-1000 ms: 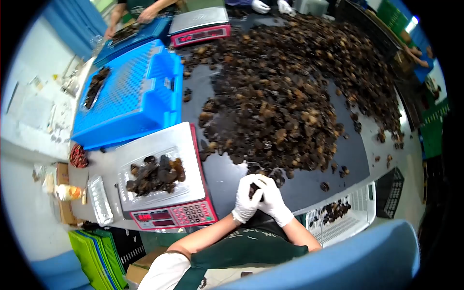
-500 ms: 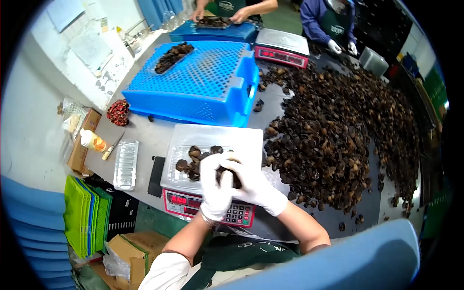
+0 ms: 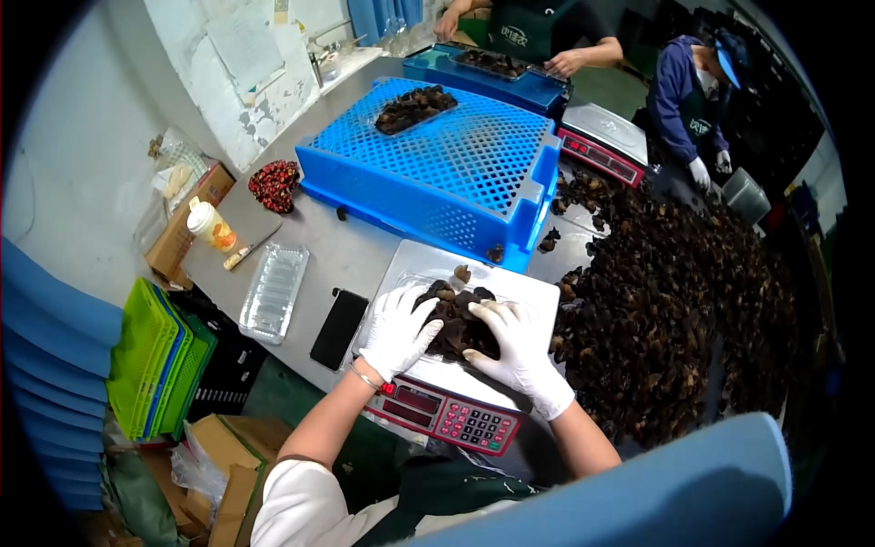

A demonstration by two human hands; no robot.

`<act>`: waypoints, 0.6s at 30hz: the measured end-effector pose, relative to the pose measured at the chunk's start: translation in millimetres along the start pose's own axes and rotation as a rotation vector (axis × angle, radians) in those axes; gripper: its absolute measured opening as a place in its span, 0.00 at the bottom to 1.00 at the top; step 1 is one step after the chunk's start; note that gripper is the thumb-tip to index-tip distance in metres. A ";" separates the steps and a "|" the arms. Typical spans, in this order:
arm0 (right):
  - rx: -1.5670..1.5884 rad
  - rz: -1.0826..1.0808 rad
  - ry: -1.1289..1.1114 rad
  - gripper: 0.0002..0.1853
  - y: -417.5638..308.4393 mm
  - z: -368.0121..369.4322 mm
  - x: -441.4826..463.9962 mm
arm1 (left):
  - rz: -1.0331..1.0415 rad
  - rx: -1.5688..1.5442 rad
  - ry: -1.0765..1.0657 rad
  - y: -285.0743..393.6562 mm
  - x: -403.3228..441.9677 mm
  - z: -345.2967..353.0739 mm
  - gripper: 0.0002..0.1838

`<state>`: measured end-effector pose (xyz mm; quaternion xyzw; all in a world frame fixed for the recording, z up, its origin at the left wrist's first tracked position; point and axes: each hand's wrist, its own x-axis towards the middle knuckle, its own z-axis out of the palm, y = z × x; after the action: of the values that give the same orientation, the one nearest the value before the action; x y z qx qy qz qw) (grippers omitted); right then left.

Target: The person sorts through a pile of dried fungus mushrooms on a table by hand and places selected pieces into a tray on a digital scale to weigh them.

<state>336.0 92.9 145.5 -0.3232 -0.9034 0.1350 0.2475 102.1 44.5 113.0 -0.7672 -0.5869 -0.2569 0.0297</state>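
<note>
A clear plastic tray holding dark brown wood ear mushrooms (image 3: pixel 456 324) lies on the metal plate of a red digital scale (image 3: pixel 442 415). On the left side of that heap rests my left hand (image 3: pixel 398 330), gloved in white, open, its fingers apart. From the right, my open right hand (image 3: pixel 519 351), also gloved, touches the same mushrooms with fingers and thumb spread. The tray is mostly hidden under the mushrooms and hands. One loose piece (image 3: pixel 462 273) sits at the back of the heap.
A blue crate (image 3: pixel 428 182) with a filled tray (image 3: pixel 415 109) stands behind the scale. Loose mushrooms (image 3: pixel 647 319) spread across the right. At left are an empty tray (image 3: pixel 273 294), a phone (image 3: pixel 340 328) and a cup (image 3: pixel 211 225). Two co-workers stand at the back.
My hands were cupped together around mushrooms above the scale; now they are apart, lowered onto a fuller heap. The view has turned, shifting the surroundings.
</note>
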 end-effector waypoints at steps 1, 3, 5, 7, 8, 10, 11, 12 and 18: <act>-0.018 0.025 -0.016 0.39 0.8 -2.8 -2.3 | -0.012 -0.032 0.000 0.0 -0.7 1.6 0.20; 0.055 0.033 -0.014 0.39 6.6 -8.3 -4.2 | -0.047 -0.110 -0.025 2.0 0.7 -0.7 0.21; 0.211 0.092 -0.009 0.40 11.6 -17.6 -3.4 | -0.107 -0.239 -0.004 2.1 2.6 -10.6 0.20; 0.294 0.144 0.031 0.36 20.7 -28.1 -0.7 | -0.148 -0.382 0.034 -7.9 3.2 -14.3 0.19; 0.322 0.192 0.037 0.34 25.6 -31.4 0.6 | -0.164 -0.480 0.085 -13.3 3.9 -14.2 0.19; 0.326 0.239 0.088 0.25 41.4 -31.2 0.6 | -0.169 -0.539 0.155 -25.1 3.2 -17.9 0.18; 0.349 0.257 0.083 0.24 44.9 -34.6 0.7 | -0.157 -0.486 0.165 -28.9 3.2 -24.8 0.17; 0.373 0.274 0.076 0.22 47.0 -37.5 1.0 | -0.180 -0.505 0.202 -35.8 2.2 -24.7 0.17; 0.369 0.252 0.088 0.19 55.8 -35.7 -12.4 | -0.217 -0.483 0.158 -40.8 4.3 -47.4 0.19</act>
<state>392.2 130.0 148.5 -0.3883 -0.8042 0.3135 0.3227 48.4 44.5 145.5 -0.6623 -0.5834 -0.4500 -0.1360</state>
